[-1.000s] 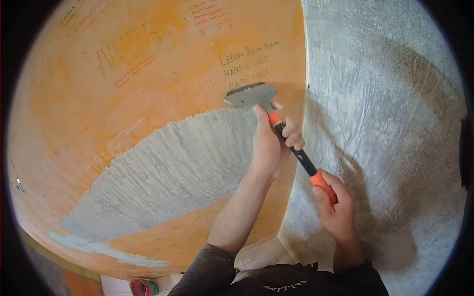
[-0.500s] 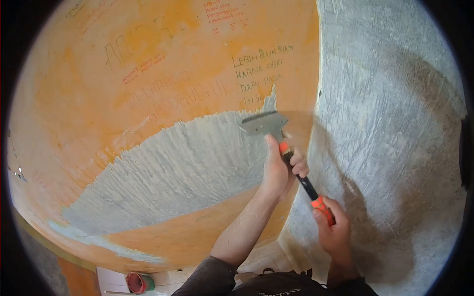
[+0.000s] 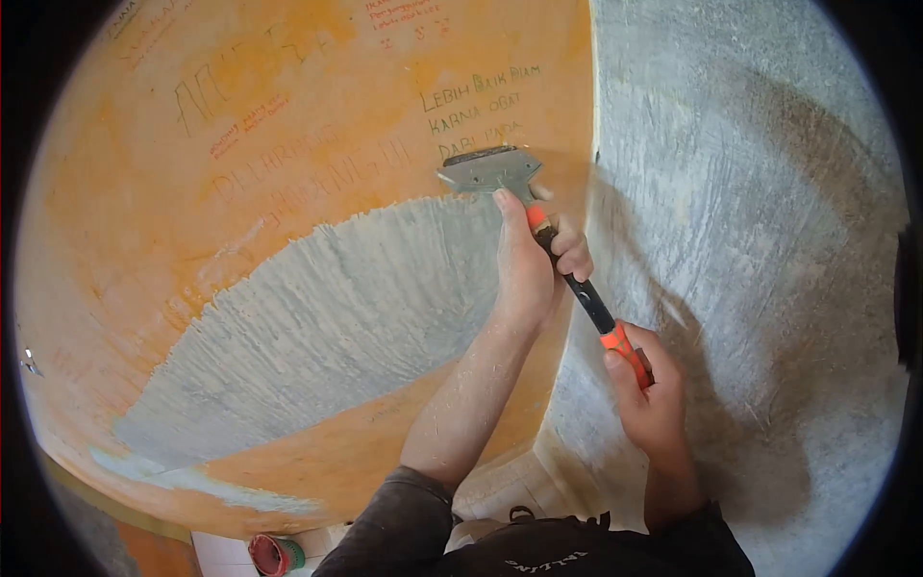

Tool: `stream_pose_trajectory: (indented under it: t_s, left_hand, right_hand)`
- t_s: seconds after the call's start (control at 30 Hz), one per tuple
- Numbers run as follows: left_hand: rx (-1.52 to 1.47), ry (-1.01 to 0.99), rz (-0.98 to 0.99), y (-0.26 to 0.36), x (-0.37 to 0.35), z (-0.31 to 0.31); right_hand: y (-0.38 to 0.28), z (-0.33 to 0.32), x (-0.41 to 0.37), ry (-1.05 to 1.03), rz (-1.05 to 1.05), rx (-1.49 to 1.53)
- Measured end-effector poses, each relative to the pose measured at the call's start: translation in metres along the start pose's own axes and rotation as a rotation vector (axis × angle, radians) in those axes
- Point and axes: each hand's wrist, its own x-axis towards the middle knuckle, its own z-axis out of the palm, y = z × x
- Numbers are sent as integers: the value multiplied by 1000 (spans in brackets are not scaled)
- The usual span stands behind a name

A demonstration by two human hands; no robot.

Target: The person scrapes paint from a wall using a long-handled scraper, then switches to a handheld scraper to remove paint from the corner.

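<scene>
A long-handled scraper (image 3: 594, 306) with a wide metal head slants up to the left across the view. My left hand (image 3: 531, 260) is wrapped round its shaft just below the head, thumb laid up along the metal. Lower down, my right hand (image 3: 652, 392) grips the orange and black end of the handle. The blade lies at the orange painted wall (image 3: 317, 173), over the lowest lines of dark handwriting. Below it spreads a grey patch of bare wall (image 3: 327, 317) with a ragged upper edge. The wall just behind the scraper head is hidden.
A grey, rough wall (image 3: 731, 240) meets the orange wall at a corner to my right. On the floor at the bottom left stands a red and green bucket (image 3: 275, 555), beside pale tiles. Orange paint remains under the grey patch.
Both hands have pushed the scraper upward along the wall, from the top edge of the grey patch onto the handwriting. The view has shifted slightly.
</scene>
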Motion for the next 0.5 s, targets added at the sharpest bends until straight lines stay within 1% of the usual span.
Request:
stream_pose_trajectory:
  t_s: [0.07, 0.1, 0.2, 0.23, 0.3, 0.33, 0.37, 0.4, 0.5]
  left_hand:
    - [-71, 145, 5, 5, -4, 11]
    - [-105, 88, -67, -7, -7, -12]
    - [-157, 122, -79, -26, -34, -29]
    - [-140, 93, -70, -18, -26, -24]
    - [-99, 190, -49, -6, -13, -3]
    - [-107, 179, -63, -4, -6, 0]
    - [-46, 78, -36, 4, 7, 2]
    - [17, -14, 0, 10, 16, 3]
    - [-52, 58, -18, -2, -1, -9]
  right_hand:
    - [6, 0, 0, 12, -39, 20]
    - [7, 2, -7, 12, -67, -12]
    - [23, 6, -31, -19, -120, -29]
    - [19, 3, -28, -64, -46, -4]
    - [14, 4, -6, -4, -81, -16]
    - [9, 1, 0, 8, -85, -34]
    - [-5, -3, 7, -13, -3, -26]
    - [-7, -5, 9, -17, -3, -31]
    - [1, 0, -2, -13, 26, -8]
